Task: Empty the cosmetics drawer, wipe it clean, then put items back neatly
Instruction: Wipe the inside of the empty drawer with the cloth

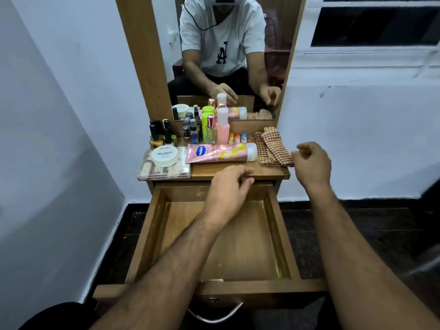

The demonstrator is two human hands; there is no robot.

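The drawer [221, 239] sat bare at lower centre. Both hands, left [228, 186] and right [313, 164], hung loosely curled, each grip holding nothing. Reaching for the cloth [273, 148] might topple the crowded bottles [209, 129].

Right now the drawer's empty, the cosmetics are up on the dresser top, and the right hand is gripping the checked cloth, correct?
Not quite. In the head view the right hand holds nothing; the checked cloth lies beside it on the dresser top. The drawer is empty.
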